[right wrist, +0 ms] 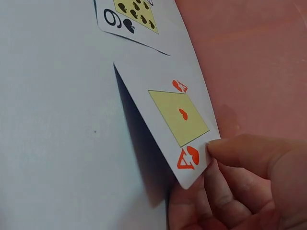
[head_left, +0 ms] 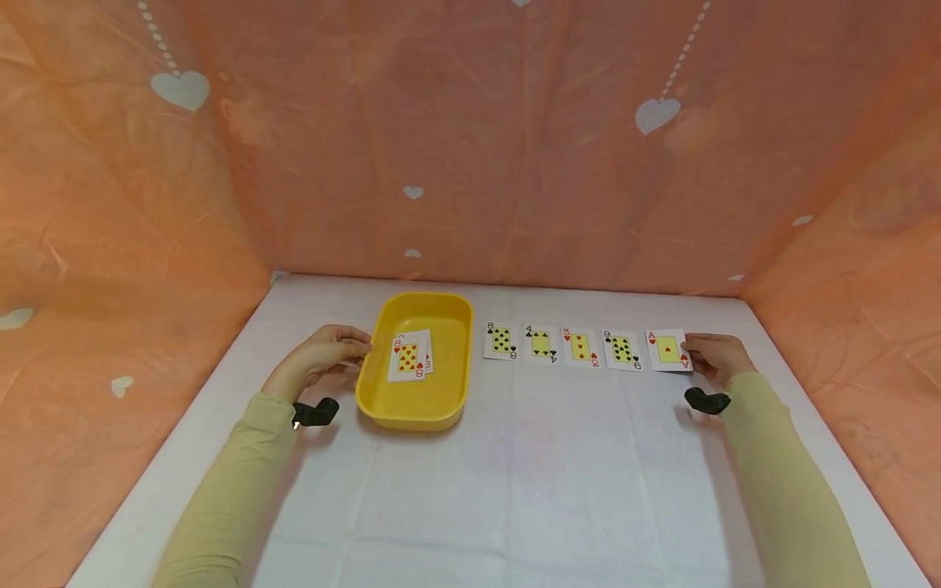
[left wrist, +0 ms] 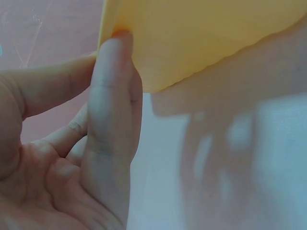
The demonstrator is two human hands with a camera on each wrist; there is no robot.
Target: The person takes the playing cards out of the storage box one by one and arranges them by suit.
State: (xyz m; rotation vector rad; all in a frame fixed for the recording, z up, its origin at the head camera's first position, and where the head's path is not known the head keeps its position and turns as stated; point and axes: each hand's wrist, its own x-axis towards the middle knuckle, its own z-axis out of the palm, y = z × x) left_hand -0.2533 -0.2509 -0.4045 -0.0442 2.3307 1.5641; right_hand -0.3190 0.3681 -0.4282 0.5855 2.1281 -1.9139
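Note:
My right hand pinches the ace of hearts by its right end, thumb on the face and fingers beneath. In the right wrist view the ace is tilted, with one edge raised over its shadow. At the left, my left hand grips the rim of a yellow plastic tray between thumb and fingers. Inside the tray lies an eight of hearts, partly covering another red card.
Between tray and ace, face-up playing cards lie in a row: a black eight, a black four, a hearts card and a nine of spades. White cloth covers the table. Orange fabric hangs behind and at both sides.

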